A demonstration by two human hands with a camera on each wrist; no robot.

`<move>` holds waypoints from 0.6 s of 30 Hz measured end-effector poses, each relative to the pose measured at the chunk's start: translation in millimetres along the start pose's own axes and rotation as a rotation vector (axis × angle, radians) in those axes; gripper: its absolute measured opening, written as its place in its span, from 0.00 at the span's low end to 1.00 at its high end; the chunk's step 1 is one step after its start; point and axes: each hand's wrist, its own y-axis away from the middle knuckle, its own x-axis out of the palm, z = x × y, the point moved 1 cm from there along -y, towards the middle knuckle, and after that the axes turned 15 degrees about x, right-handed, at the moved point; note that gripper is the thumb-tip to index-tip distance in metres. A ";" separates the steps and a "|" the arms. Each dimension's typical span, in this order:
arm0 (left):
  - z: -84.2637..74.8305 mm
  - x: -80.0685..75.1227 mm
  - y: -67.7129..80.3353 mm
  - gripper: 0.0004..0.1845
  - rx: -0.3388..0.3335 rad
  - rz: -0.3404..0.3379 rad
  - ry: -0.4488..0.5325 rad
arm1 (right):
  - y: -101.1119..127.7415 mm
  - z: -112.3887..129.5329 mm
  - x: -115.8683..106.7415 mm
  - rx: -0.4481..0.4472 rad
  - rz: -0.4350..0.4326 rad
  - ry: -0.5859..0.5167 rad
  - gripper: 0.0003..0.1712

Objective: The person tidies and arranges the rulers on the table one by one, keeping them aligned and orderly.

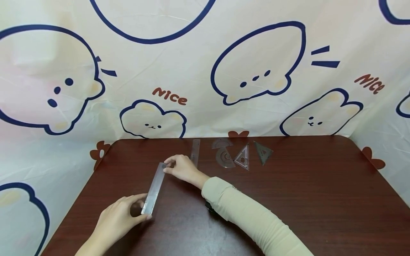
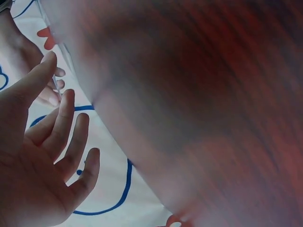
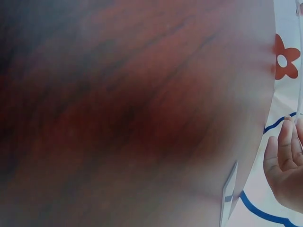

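Right now both hands hold one long clear ruler (image 1: 154,189) near the lower left of the dark red counter (image 1: 288,199). The left hand (image 1: 116,220) pinches its near end with thumb and fingers (image 1: 138,203). The right hand (image 1: 180,168) pinches the far end. Another ruler (image 1: 195,151) and small clear triangles (image 1: 243,157) lie near the counter's top edge.
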 end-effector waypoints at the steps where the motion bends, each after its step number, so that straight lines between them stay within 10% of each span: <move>1: 0.8 0.2 1.1 0.34 -0.005 0.004 0.000 | 0.1 0.4 1.9 0.001 0.000 0.007 0.15; 18: 15.0 1.6 15.4 0.40 -0.066 0.086 0.015 | 3.0 15.4 30.7 0.025 -0.005 0.082 0.14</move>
